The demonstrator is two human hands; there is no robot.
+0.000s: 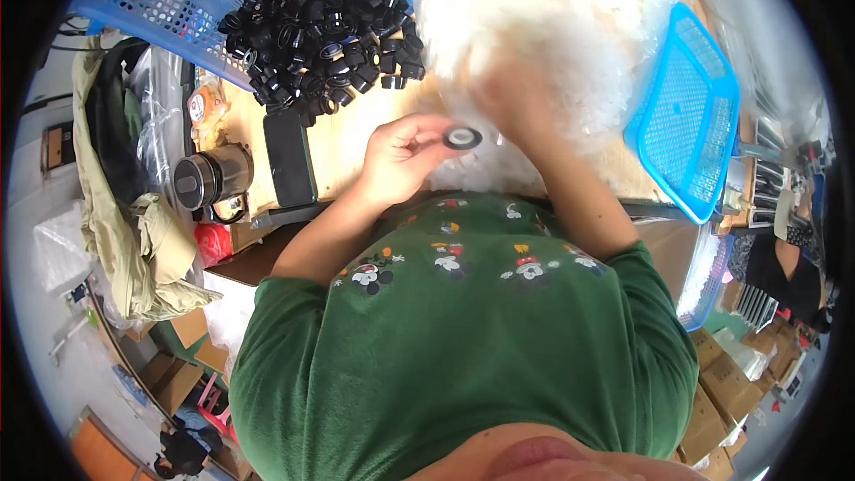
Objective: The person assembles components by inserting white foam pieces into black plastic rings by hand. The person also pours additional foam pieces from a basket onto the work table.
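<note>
Ring, black with a pale centre (pixel 462 138), pinched between thumb and fingers of the left hand (pixel 401 158), just above the desk (pixel 343 138). Right hand (pixel 512 96) beside it, motion-blurred over whitish translucent material (pixel 592 71); cannot tell whether its grip is closed or holds anything. Left of these: heap of black ring-shaped parts (pixel 325 40) at the mouth of a blue crate (pixel 169 13); dark phone-like slab (pixel 289 158) below the heap. Far right: bright-blue basket (pixel 684 107), tilted.
</note>
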